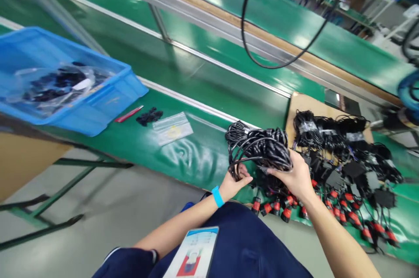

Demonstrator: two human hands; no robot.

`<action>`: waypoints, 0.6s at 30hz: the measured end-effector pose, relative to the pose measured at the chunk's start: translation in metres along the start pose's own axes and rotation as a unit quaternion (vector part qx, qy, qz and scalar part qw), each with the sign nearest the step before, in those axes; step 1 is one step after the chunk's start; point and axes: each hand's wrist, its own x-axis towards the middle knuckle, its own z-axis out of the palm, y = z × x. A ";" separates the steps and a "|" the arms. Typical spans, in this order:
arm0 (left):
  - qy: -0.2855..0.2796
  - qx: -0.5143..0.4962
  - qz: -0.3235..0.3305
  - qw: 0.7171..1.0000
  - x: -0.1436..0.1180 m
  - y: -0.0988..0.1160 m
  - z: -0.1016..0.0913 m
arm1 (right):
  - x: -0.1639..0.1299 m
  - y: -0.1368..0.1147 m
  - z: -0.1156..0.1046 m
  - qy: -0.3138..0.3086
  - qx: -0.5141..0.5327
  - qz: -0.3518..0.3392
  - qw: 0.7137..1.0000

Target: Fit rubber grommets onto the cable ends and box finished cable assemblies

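Both of my hands hold a coiled bundle of black cables (258, 147) at the near edge of the green bench (196, 156). My left hand (234, 182), with a blue wristband, grips the bundle's lower left loops. My right hand (293, 175) clasps its right side from below. Red-and-black connectors (278, 206) hang from the cables just under my hands. To the right lies a larger pile of black cable assemblies (343, 151) with small black boxes and more red connectors along the bench edge.
A blue plastic bin (98, 108) with bagged black parts stands at the left. Near it lie a red pen (128, 114), small black pieces (149, 116) and a clear plastic bag (172, 128). A black cable (278, 65) hangs overhead. A phone (193, 254) rests on my lap.
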 end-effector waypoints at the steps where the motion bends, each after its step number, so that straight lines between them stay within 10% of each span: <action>1: -0.029 0.006 0.009 1.000 0.005 0.006 0.014 | -0.007 -0.003 -0.016 0.023 0.030 0.033 0.999; 5: -0.174 0.050 0.070 0.981 0.022 0.039 0.072 | -0.039 -0.020 -0.068 0.104 0.177 0.130 0.970; 13: -0.499 0.065 0.128 0.855 0.015 0.098 0.157 | -0.080 -0.064 -0.130 0.225 0.278 0.158 0.920; 18: -0.502 0.027 0.135 0.853 -0.009 0.115 0.172 | -0.090 -0.085 -0.157 0.204 0.222 0.124 0.945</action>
